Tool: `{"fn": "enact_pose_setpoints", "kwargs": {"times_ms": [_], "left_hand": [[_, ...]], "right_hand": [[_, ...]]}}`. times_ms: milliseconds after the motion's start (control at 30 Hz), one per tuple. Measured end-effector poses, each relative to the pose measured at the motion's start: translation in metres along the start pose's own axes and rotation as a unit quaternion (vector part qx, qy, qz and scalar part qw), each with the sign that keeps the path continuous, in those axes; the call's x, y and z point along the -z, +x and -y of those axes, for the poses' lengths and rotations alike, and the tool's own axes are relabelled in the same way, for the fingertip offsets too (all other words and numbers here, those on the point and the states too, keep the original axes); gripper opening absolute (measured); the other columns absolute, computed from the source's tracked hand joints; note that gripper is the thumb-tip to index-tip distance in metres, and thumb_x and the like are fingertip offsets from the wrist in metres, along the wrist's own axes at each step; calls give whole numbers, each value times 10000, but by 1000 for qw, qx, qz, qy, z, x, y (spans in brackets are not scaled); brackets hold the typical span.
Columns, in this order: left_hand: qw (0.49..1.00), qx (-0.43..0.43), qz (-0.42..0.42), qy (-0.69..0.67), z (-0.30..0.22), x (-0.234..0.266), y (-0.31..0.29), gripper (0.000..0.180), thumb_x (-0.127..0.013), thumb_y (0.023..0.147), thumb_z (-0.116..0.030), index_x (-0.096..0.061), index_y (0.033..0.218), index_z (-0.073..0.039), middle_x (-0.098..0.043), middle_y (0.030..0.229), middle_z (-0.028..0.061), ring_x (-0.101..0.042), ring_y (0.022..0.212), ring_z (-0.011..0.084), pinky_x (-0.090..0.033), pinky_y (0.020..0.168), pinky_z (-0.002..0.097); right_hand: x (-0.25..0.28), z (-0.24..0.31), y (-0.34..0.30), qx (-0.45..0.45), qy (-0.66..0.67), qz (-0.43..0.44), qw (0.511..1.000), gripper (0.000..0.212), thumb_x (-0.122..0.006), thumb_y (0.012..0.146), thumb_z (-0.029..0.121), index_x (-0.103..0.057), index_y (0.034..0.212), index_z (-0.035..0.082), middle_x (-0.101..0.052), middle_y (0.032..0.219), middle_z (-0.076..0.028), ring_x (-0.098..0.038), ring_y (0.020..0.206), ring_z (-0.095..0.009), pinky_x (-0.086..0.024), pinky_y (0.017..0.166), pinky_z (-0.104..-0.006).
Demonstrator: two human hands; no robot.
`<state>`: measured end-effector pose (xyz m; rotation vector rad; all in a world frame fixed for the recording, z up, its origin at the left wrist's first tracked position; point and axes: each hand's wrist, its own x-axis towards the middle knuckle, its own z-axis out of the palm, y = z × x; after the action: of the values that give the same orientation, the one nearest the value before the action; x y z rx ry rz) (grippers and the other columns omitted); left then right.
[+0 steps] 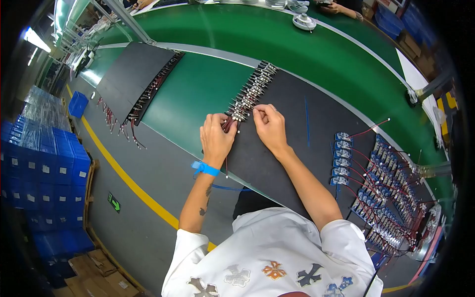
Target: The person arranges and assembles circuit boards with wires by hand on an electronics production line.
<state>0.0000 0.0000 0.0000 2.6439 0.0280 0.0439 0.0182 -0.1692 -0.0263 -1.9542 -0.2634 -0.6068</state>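
A long row of small electronic parts with metal pins and dark red wires (253, 90) runs along the left edge of a black mat (292, 104). My left hand (215, 137), with a blue strap (205, 169) round its wrist, is at the near end of this row. Its thumb and fingers close on some dark red wires (227, 123) there. Just right of the row, my right hand (270, 127) has its fingers curled and thumb pressed to fingertip. Whatever those fingertips hold, if anything, is too small to make out. A thin wire with a white plug hangs below my left hand.
Blue circuit boards (341, 159) with red wires lie on the right, beside denser rows of boards (391, 193). Another black mat (136, 67) with wired parts lies at the far left. A green conveyor (217, 29) passes behind. Blue bins (47, 173) are stacked beyond the aisle.
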Motion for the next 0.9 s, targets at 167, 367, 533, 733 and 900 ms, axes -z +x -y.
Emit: {"fn": "enact_pose_setpoints", "kwargs": {"times_ms": [167,367,533,733,900], "left_hand": [[966,-130,-223,-6,-3,-11,-5,728,-807,697,-380,-515,1223,31,-572,1147,160,-506,1103,327,-402,899,414],[978,-131,-164,8,-5,-11,8,741,-788,719,-405,-518,1247,40,-612,1109,157,-543,1072,310,-389,919,434],[981,-115,-128,-85,-6,-13,16,724,-807,720,-315,-515,1248,85,-637,1114,226,-642,962,358,-495,873,414],[980,-112,-114,-117,-2,-14,12,717,-810,725,-283,-504,1256,89,-632,1133,226,-633,1008,354,-490,892,406],[983,-104,-103,-115,1,-11,8,731,-814,720,-296,-500,1264,78,-600,1186,224,-581,1094,358,-458,932,420]], "right_hand": [[76,93,-24,-143,332,17,932,128,-617,860,-67,-600,979,-24,-522,808,26,-478,654,-14,-378,535,-172],[191,173,-40,154,681,310,645,82,-692,802,40,-614,784,19,-616,729,-135,-540,517,-200,-378,399,-273],[205,208,-54,42,669,172,722,152,-662,865,61,-679,1012,23,-419,490,28,-320,358,-56,-183,349,-238],[220,207,-66,36,679,161,715,148,-653,865,50,-673,1008,17,-392,488,49,-312,357,-50,-180,346,-241],[227,201,-66,46,685,204,697,125,-627,872,20,-680,985,17,-410,486,39,-315,357,-50,-176,344,-247]]}}
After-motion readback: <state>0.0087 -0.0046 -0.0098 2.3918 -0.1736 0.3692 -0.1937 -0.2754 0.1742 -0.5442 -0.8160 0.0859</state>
